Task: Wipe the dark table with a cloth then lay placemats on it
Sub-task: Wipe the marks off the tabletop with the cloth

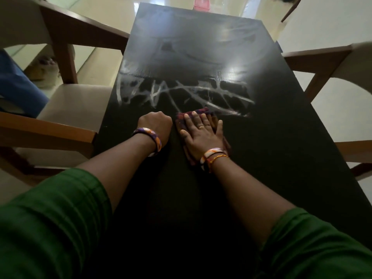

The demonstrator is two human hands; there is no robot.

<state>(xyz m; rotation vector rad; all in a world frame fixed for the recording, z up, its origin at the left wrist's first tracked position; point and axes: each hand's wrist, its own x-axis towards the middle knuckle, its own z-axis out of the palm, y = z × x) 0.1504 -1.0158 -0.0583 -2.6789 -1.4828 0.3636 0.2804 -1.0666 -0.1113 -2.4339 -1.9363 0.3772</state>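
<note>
The dark surface (271, 137) fills the middle of the frame, its long axis running from the bottom edge away toward the top. Wooden chairs with pale seats stand along both sides: one at the left (66, 109), another at the right edge (342, 63). A small pink object (202, 4), too blurred to identify, sits beyond the far end at the top centre.

Across the middle of the surface lies a band of whitish streaks (181, 93), running left to right, with a hazy sheen beyond it. The near half looks uniformly dark.

Both arms in green sleeves (50, 218) reach up from the bottom of the frame. The right hand (201, 133) lies flat with fingers straight and spread, pressing on the cloth (182, 117), a dark reddish checked piece whose edges show past the fingertips and beside the wrist. The left hand (156, 122) rests just left of it as a closed fist on the surface; whether anything is in it cannot be told. Each wrist wears a patterned bangle.

The streaks lie directly ahead of the cloth, just above the right fingertips in the frame, so the wiping hand is the nearer one. Judging from this, wiping is partway through, with the streaked band and far half left. No placemats are in view.
</note>
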